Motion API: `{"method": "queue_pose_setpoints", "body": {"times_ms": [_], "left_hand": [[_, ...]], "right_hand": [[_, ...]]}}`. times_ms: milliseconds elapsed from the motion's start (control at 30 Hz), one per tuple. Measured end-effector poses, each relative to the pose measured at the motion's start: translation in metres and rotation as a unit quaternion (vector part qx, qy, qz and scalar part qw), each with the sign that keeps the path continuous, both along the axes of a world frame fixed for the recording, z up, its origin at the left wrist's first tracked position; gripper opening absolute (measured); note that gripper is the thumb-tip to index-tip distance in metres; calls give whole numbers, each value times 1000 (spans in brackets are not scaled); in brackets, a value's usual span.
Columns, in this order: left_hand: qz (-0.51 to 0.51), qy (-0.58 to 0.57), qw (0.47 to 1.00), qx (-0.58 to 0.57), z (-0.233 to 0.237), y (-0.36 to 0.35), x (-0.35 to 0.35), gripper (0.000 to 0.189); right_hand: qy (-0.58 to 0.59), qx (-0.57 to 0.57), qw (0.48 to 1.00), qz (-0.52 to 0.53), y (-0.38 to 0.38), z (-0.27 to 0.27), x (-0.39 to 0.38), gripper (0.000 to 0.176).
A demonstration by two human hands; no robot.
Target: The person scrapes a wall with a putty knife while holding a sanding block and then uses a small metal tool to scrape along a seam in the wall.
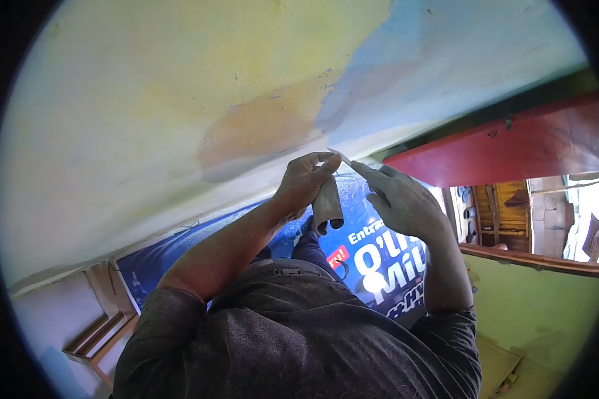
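My left hand (304, 183) is closed on a curled grey-brown sheet (327, 203), which hangs below its fingers with the lower edges rolled. My right hand (406, 199), dusty and grey, grips a thin pale pointed tool (341, 157). The tool lies across the top of the sheet, beside the left thumb and fingertips. Whether it touches the sheet is too small to tell. Both hands are close together in front of my body, near the lower edge of the painted wall (180, 100).
A blue printed banner (373, 259) spreads below my hands. The wall has yellow, orange and blue patches with small chips. A red panel (512, 143) and an opening with a wooden sill (532, 260) are at the right. A wooden frame (103, 336) stands lower left.
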State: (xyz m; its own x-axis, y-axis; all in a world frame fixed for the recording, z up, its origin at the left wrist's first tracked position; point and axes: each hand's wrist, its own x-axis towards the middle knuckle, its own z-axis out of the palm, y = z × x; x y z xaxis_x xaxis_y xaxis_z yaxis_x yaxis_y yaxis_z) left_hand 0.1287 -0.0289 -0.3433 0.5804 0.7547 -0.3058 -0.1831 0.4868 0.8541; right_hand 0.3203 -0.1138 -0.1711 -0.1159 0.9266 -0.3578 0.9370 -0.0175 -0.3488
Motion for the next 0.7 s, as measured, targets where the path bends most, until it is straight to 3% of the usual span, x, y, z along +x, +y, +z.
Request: {"method": "queue_pose_setpoints", "body": {"times_ms": [33, 133, 267, 367, 400, 533, 700], "left_hand": [[-2, -6, 1000, -10, 0, 0, 1, 66], [22, 79, 987, 139, 10, 0, 4, 60], [-57, 113, 952, 279, 52, -16, 3, 41], [-99, 131, 930, 328, 82, -17, 5, 39], [-52, 86, 933, 346, 82, -19, 10, 40], [42, 19, 955, 293, 88, -16, 23, 42], [40, 33, 960, 275, 90, -1, 16, 37]], "right_hand": [[5, 3, 1000, 0, -4, 8, 2, 66], [21, 76, 997, 5, -10, 16, 14, 60], [-37, 172, 984, 21, -6, 45, 9, 37], [-51, 240, 969, 24, -6, 70, -3, 28], [-46, 252, 966, 16, -6, 81, -10, 28], [-62, 267, 961, 18, 5, 86, -20, 29], [-76, 281, 956, 24, 9, 75, -27, 28]]}}
